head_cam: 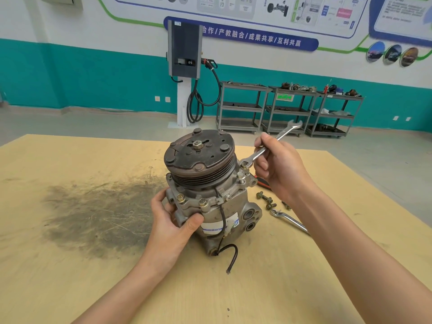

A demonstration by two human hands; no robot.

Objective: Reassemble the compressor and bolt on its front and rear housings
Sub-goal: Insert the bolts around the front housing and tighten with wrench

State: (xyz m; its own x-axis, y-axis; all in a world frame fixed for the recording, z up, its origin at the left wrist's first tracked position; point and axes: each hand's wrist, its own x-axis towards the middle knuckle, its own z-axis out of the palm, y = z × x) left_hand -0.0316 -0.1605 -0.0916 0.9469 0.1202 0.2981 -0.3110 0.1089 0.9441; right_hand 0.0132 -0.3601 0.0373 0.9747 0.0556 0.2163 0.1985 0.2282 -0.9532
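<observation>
— Where's the compressor?

— I see it standing on the table, pulley up. My left hand grips its housing low on the near side.

— And the right?

— My right hand pinches a wrench, ring end seated on a bolt beside the pulley. Loose bolts and a second wrench lie just right of the compressor.

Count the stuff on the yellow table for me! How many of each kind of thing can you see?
Compressor: 1, held by the left hand
Wrenches: 2, one in the right hand with its ring end on a bolt, one lying on the table
Loose bolts beside the compressor: about 4, partly hidden
Red-and-black tool, mostly hidden: 1
Total: about 8
</observation>
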